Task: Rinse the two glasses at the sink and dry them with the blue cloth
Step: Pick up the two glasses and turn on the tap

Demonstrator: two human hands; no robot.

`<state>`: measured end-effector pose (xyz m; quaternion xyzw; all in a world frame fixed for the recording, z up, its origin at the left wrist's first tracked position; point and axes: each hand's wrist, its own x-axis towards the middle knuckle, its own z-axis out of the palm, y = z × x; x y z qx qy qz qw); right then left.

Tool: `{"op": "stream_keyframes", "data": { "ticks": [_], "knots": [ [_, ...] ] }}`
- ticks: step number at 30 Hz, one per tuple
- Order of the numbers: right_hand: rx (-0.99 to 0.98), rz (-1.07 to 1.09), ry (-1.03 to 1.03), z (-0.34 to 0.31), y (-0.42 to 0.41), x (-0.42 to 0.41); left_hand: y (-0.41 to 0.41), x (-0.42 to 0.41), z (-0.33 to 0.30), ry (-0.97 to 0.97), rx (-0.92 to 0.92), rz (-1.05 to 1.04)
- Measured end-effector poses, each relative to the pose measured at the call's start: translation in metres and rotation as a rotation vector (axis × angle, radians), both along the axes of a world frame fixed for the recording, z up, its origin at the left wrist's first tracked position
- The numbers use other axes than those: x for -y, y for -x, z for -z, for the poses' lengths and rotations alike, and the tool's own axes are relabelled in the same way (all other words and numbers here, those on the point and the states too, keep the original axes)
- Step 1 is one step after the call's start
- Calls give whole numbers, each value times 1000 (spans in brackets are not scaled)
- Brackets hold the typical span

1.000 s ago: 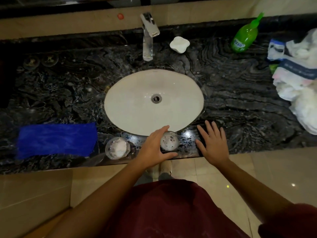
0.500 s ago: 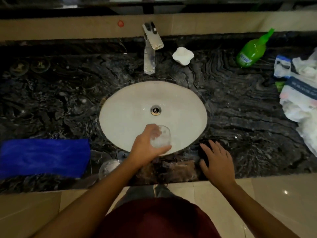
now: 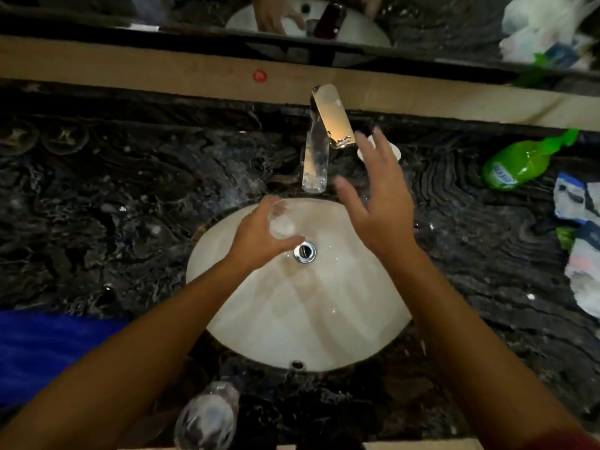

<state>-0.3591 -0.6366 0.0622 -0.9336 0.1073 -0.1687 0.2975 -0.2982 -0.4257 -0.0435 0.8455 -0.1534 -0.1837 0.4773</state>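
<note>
A view from above looks down on a white oval sink [image 3: 324, 319] set into a dark marbled bench [image 3: 130, 206]. The left hand [image 3: 256, 235] reaches over the basin, its fingers [image 3: 269, 203] and thumb curled around a clear glass [image 3: 281, 222], which it holds above the bowl just left of the drain [image 3: 305, 251] and a little in front of the tap spout. The right hand [image 3: 376, 203] is raised over the back of the basin with its fingers [image 3: 365, 146] straight and spread apart, holding nothing; the fingertips are just beside the end of the chrome tap [image 3: 324, 138] lever, and whether they touch it cannot be told. A second clear glass [image 3: 207, 420] stands on the bench at the front edge, under the left forearm. The blue cloth [image 3: 42, 355] lies on the bench at the far left. A green bottle [image 3: 519, 164] lies toward the right rear.
</note>
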Motion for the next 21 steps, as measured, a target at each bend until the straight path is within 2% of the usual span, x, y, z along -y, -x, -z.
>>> {"op": "stream_keyframes", "data": {
  "ticks": [5, 10, 14, 18, 21],
  "knots": [
    [94, -131, 27, 21, -54, 20, -7, 19, 12, 16, -20, -25],
    [142, -160, 38, 47, -68, 39, -11, 33, 18, 7, -7, -37],
    [258, -213, 41, 60, -77, 47, -13, 40, 25, 12, -27, -55],
    [329, -186, -10, 68, -84, 35, -14, 46, 28, 11, -9, -72],
    [362, -196, -150, 65, -86, 20, -15, 49, 26, 28, -5, -91]
  ]
}}
